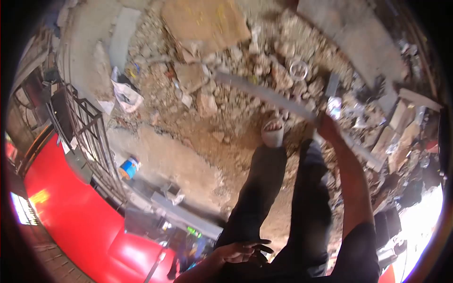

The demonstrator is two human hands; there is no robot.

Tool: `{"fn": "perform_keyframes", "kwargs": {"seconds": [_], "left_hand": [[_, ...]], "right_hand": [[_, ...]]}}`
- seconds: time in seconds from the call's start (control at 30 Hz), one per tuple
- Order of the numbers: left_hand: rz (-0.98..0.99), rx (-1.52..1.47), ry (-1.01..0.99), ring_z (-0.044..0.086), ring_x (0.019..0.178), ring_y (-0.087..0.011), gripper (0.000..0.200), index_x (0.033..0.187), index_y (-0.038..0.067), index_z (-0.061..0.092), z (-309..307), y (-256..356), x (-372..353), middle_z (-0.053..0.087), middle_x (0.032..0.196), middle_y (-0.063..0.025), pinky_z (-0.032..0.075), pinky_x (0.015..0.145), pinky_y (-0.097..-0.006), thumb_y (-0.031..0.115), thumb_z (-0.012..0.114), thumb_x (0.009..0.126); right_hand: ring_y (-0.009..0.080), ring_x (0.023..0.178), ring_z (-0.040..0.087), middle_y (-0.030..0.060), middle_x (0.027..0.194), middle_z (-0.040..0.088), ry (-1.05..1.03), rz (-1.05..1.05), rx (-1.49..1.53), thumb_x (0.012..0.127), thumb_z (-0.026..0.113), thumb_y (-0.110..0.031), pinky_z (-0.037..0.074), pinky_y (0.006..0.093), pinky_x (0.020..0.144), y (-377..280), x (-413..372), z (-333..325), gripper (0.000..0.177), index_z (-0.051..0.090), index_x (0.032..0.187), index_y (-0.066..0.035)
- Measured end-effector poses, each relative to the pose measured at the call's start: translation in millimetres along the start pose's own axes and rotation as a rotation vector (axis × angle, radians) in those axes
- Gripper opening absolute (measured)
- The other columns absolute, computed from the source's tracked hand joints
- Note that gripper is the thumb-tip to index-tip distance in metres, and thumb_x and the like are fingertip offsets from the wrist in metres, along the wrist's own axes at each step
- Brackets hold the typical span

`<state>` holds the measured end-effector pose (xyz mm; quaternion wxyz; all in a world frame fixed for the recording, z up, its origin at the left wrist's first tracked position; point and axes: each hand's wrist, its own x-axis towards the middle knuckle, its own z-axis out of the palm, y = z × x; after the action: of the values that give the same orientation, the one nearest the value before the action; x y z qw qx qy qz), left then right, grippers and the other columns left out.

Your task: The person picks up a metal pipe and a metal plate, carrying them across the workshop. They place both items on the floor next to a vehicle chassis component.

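Right hand [326, 126] gripping long bar [269, 96], held aslant over rubble [207, 106]; left hand [238, 253] loosely open near legs [257, 179]. Blue tin [129, 168] on concrete [165, 158], left of them

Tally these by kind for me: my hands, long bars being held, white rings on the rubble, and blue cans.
Hands: 2 (left hand, right hand)
Held long bar: 1
White ring: 1
Blue can: 1
Total: 5
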<state>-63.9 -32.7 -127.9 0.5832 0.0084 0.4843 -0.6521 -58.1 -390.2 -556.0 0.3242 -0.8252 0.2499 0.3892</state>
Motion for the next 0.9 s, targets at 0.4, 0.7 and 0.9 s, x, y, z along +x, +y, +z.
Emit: {"fn": "perform_keyframes", "kwargs": {"seconds": [0.4, 0.7, 0.9], "left_hand": [[0.597, 0.983, 0.586, 0.068, 0.083, -0.0169, 0.038, 0.129, 0.002, 0.057, 28.9, -30.7, -11.1, 0.068, 0.103, -0.0079, 0.057, 0.072, -0.0342, 0.023, 0.062, 0.098], [1.095, 0.878, 0.794, 0.062, 0.062, -0.0183, 0.025, 0.113, 0.006, 0.060, 62.4, -21.5, -141.1, 0.066, 0.090, -0.0088, 0.052, 0.055, -0.0319, 0.016, 0.065, 0.091], [0.907, 0.864, 0.919, 0.065, 0.062, -0.0206, 0.022, 0.112, 0.009, 0.063, -24.9, -21.0, -164.0, 0.067, 0.086, -0.0078, 0.051, 0.050, -0.0328, 0.017, 0.065, 0.092]], "right_hand": [[0.0394, 0.110, 0.064, 0.0236, 0.111, 0.068, -0.061, 0.030, 0.132, 0.066, 0.083, -0.037, 0.052, 0.0480, 0.093, -70.4, -400.2, -225.4, 0.068, 0.059, 0.119, -0.002], [0.0190, 0.068, 0.066, 0.0103, 0.084, 0.069, 0.085, 0.124, 0.460, 0.070, 0.090, -0.031, 0.056, 0.0363, 0.061, -19.7, -531.0, -256.1, 0.064, 0.060, 0.117, 0.001], [0.0183, 0.057, 0.063, 0.0084, 0.074, 0.066, 0.141, 0.135, 0.647, 0.072, 0.088, -0.017, 0.052, 0.0355, 0.049, -32.5, -573.5, -257.4, 0.046, 0.061, 0.105, 0.000]]}}
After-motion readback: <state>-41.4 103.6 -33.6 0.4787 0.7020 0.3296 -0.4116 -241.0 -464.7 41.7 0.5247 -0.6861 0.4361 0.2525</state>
